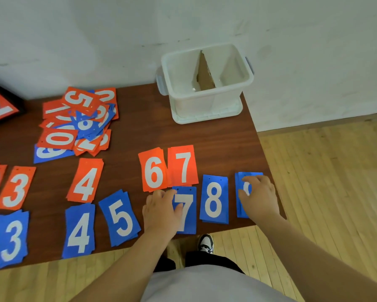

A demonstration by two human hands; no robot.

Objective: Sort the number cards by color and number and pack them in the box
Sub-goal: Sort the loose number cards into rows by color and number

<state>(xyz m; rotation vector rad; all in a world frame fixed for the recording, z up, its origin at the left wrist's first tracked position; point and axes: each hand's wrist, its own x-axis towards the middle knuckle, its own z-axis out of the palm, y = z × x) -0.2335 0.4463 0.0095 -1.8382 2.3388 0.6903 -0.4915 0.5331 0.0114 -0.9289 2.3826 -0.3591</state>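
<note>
Number cards (86, 184) sit in sorted stacks on near table (216, 136), unsorted pile (78, 120) far left; sorting step in hand; left hand (161, 212) flat, thumb on blue 7 (188, 219); right hand (259, 197) presses blue 9 (240, 180), fingers relaxed; next likely needs a pile card; box (207, 101) far right unfilled.

Worn on the head, facing forward and steeply down onto the table (216, 136) — near enough for left hand (161, 212) and right hand (259, 197) to reach in from the bottom edge. Wide-angle, taking in wall (292, 51) beyond and floor (325, 171) at right — single view.
</note>
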